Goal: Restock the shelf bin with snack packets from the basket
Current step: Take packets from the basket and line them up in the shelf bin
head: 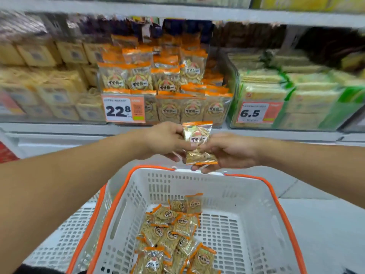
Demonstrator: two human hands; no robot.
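Both hands, left hand (pixel 166 141) and right hand (pixel 227 153), pinch one snack packet (pixel 198 143). It stands upright above the basket (pixel 246 194), long axis vertical, printed face toward the camera.

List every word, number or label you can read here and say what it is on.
"22.8": price tag on the orange packets' shelf bin.
"6.5": price tag on the green packets' bin.
Dark characters on the held snack packet: too blurred to read.
Small print on both tags: unreadable.

Head view — forward and down, close shelf (pixel 177 127)
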